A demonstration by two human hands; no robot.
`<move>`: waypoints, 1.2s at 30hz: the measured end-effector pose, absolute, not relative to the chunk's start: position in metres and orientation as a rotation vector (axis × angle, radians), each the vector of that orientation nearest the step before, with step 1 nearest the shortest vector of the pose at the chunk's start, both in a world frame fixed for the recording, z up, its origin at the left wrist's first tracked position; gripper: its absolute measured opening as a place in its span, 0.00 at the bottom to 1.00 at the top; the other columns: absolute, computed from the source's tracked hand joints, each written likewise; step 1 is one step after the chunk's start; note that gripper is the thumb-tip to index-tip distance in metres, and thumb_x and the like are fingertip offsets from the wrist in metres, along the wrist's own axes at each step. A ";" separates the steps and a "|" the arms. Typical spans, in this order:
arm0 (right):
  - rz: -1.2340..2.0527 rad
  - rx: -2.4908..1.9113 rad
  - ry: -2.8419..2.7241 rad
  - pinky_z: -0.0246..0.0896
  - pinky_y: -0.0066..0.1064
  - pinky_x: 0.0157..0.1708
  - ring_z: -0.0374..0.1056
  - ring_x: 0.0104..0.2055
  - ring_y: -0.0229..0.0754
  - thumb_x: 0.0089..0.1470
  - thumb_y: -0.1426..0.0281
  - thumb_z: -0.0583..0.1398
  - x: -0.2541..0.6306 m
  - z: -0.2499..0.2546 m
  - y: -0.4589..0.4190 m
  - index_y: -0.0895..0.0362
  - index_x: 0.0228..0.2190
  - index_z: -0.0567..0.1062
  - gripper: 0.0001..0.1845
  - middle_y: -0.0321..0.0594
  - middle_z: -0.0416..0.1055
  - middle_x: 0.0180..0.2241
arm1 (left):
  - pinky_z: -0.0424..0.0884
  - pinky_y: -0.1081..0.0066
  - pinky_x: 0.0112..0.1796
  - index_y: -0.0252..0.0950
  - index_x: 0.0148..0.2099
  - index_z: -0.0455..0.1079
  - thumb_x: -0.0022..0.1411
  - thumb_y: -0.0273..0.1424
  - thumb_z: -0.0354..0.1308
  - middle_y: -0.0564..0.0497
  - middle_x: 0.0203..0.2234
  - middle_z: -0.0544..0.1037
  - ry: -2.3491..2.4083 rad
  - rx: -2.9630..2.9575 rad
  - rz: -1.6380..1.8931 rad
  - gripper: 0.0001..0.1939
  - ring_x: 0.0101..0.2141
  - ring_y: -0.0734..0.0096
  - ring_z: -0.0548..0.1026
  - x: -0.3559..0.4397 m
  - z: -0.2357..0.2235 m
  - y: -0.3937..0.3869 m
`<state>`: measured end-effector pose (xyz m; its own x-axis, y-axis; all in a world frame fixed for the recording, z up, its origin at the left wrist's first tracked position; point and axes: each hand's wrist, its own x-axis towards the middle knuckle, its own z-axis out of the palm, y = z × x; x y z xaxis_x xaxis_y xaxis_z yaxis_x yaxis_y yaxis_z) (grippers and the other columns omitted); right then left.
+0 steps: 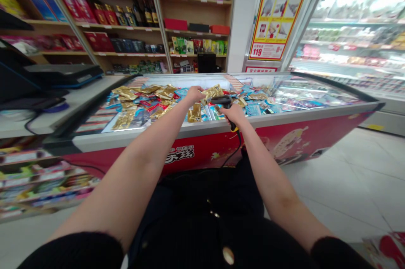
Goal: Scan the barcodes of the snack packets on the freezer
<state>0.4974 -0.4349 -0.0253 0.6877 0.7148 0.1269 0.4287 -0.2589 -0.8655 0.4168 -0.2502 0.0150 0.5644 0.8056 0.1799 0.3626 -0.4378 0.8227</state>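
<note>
My left hand (195, 94) is closed on a gold-wrapped packet (213, 91), holding it up over the open chest freezer (221, 123). My right hand (233, 113) grips a black handheld barcode scanner (223, 101) whose head points at that gold packet. The scanner's black cable (236, 144) hangs down in front of the freezer's red side. Inside the freezer lie several gold and blue wrapped frozen packets (142, 102). Both forearms are bare and stretch forward from black sleeves.
A checkout counter (47, 113) with a black device and cables stands at the left. Wooden shelves (133, 16) of red boxes and bottles line the back wall. A refrigerated display (354, 37) runs along the right; a red notice (278, 12) hangs beside it. Tiled floor lies at right.
</note>
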 end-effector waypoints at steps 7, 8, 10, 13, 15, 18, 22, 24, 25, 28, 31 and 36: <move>0.380 -1.933 -0.892 0.61 0.28 0.14 0.62 0.14 0.39 0.55 0.67 0.63 0.486 -0.017 -0.435 0.55 0.23 0.66 0.14 0.35 0.64 0.13 | 0.76 0.74 0.32 0.33 0.38 0.75 0.47 0.19 0.65 0.56 0.23 0.71 0.942 2.019 0.750 0.12 0.26 0.75 0.73 0.409 0.013 -0.248; 0.383 -1.936 -0.889 0.61 0.28 0.14 0.62 0.14 0.39 0.55 0.67 0.63 0.485 -0.015 -0.436 0.55 0.23 0.66 0.14 0.35 0.64 0.13 | 0.76 0.74 0.32 0.33 0.38 0.75 0.48 0.19 0.65 0.56 0.23 0.71 0.943 2.020 0.751 0.13 0.26 0.75 0.73 0.408 0.012 -0.247; 0.387 -1.941 -0.879 0.61 0.28 0.14 0.62 0.14 0.39 0.56 0.68 0.63 0.482 -0.013 -0.436 0.55 0.23 0.66 0.13 0.34 0.64 0.13 | 0.76 0.73 0.32 0.33 0.38 0.75 0.48 0.20 0.65 0.56 0.23 0.71 0.945 2.031 0.745 0.13 0.27 0.74 0.74 0.408 0.009 -0.244; 0.396 -1.943 -0.883 0.60 0.28 0.14 0.62 0.14 0.39 0.56 0.69 0.63 0.480 -0.011 -0.437 0.55 0.22 0.66 0.14 0.35 0.64 0.13 | 0.76 0.73 0.33 0.34 0.38 0.75 0.47 0.20 0.65 0.56 0.22 0.72 0.959 2.051 0.736 0.13 0.28 0.71 0.76 0.408 0.007 -0.240; 0.398 -1.944 -0.888 0.60 0.28 0.15 0.62 0.14 0.39 0.56 0.69 0.63 0.480 -0.011 -0.436 0.55 0.21 0.66 0.14 0.35 0.64 0.13 | 0.76 0.73 0.34 0.34 0.38 0.75 0.47 0.20 0.65 0.56 0.23 0.72 0.959 2.059 0.739 0.13 0.29 0.71 0.76 0.407 0.006 -0.239; 0.386 -1.955 -0.895 0.61 0.28 0.15 0.62 0.14 0.39 0.57 0.67 0.62 0.481 -0.014 -0.435 0.56 0.20 0.67 0.16 0.36 0.64 0.13 | 0.76 0.74 0.33 0.34 0.37 0.75 0.46 0.20 0.65 0.55 0.23 0.73 0.949 2.058 0.752 0.13 0.28 0.71 0.76 0.407 0.006 -0.238; 0.368 -1.940 -0.896 0.61 0.29 0.15 0.62 0.14 0.38 0.56 0.66 0.63 0.486 -0.018 -0.434 0.56 0.20 0.67 0.16 0.38 0.66 0.14 | 0.76 0.75 0.32 0.35 0.36 0.75 0.45 0.21 0.66 0.55 0.24 0.74 0.951 2.028 0.775 0.13 0.29 0.71 0.76 0.407 0.005 -0.239; 0.349 -1.934 -0.886 0.62 0.29 0.15 0.63 0.14 0.39 0.55 0.67 0.63 0.488 -0.020 -0.433 0.56 0.21 0.67 0.15 0.37 0.66 0.15 | 0.76 0.74 0.32 0.35 0.37 0.75 0.45 0.22 0.66 0.55 0.25 0.74 0.946 2.016 0.782 0.13 0.28 0.72 0.75 0.409 0.005 -0.240; 0.340 -1.935 -0.883 0.62 0.29 0.15 0.63 0.14 0.39 0.55 0.67 0.63 0.490 -0.021 -0.432 0.56 0.22 0.67 0.14 0.37 0.66 0.15 | 0.76 0.74 0.32 0.35 0.37 0.75 0.45 0.22 0.66 0.55 0.24 0.74 0.940 2.010 0.784 0.13 0.28 0.72 0.75 0.410 0.004 -0.241; 0.313 -1.936 -0.903 0.62 0.28 0.15 0.64 0.14 0.38 0.55 0.68 0.62 0.495 -0.024 -0.432 0.56 0.24 0.67 0.11 0.36 0.67 0.15 | 0.77 0.73 0.32 0.34 0.37 0.74 0.46 0.22 0.66 0.55 0.23 0.72 0.928 1.993 0.788 0.13 0.28 0.71 0.75 0.413 0.003 -0.242; 0.293 -1.918 -0.915 0.62 0.27 0.15 0.65 0.14 0.38 0.55 0.68 0.63 0.500 -0.026 -0.432 0.55 0.26 0.67 0.11 0.35 0.67 0.16 | 0.77 0.72 0.32 0.34 0.37 0.73 0.48 0.21 0.65 0.56 0.22 0.70 0.907 1.989 0.788 0.12 0.28 0.71 0.75 0.415 0.004 -0.244; 0.303 -1.922 -0.868 0.62 0.27 0.15 0.65 0.15 0.38 0.54 0.69 0.63 0.501 -0.022 -0.437 0.56 0.28 0.68 0.08 0.35 0.68 0.17 | 0.78 0.72 0.32 0.34 0.38 0.73 0.48 0.20 0.64 0.56 0.22 0.70 0.899 2.008 0.768 0.13 0.28 0.71 0.77 0.420 0.008 -0.247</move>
